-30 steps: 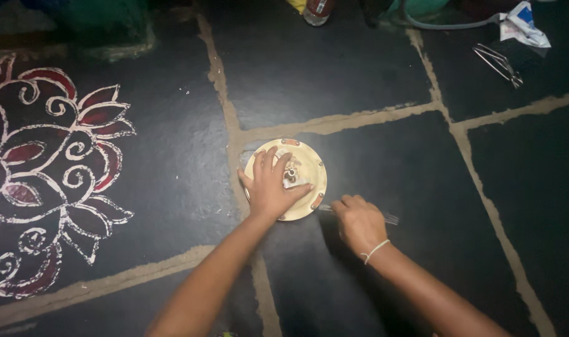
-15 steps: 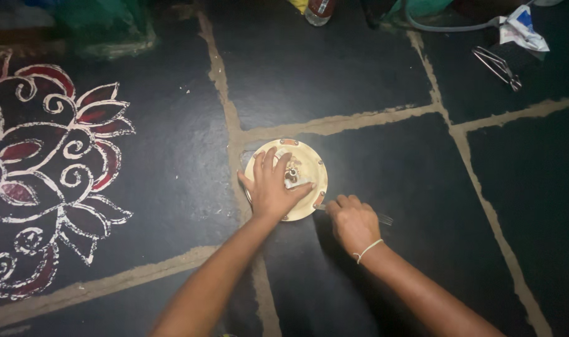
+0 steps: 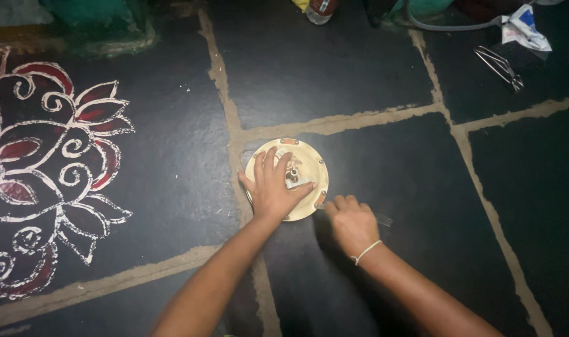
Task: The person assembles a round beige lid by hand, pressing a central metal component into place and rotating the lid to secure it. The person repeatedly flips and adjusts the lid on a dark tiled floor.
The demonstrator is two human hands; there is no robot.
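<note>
A round cream disc (image 3: 304,161) lies on the dark stone floor (image 3: 372,81), pressed flat under the spread left hand (image 3: 273,187). Just right of it, the right hand (image 3: 352,223) is clenched around a thin metal tool (image 3: 383,219), tip at the disc's near-right rim. A painted floral pattern (image 3: 41,162) is seen far left.

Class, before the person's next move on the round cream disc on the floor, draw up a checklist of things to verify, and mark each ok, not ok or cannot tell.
1. Left hand pressed flat on the round cream disc: ok.
2. Disc lying flat on the dark stone floor: ok.
3. Right hand grips a slim tool at the disc's rim: ok.
4. Tool tip seated on a fastener: cannot tell.
5. Left fingers away from the centre hub: not ok, they touch it.
</note>
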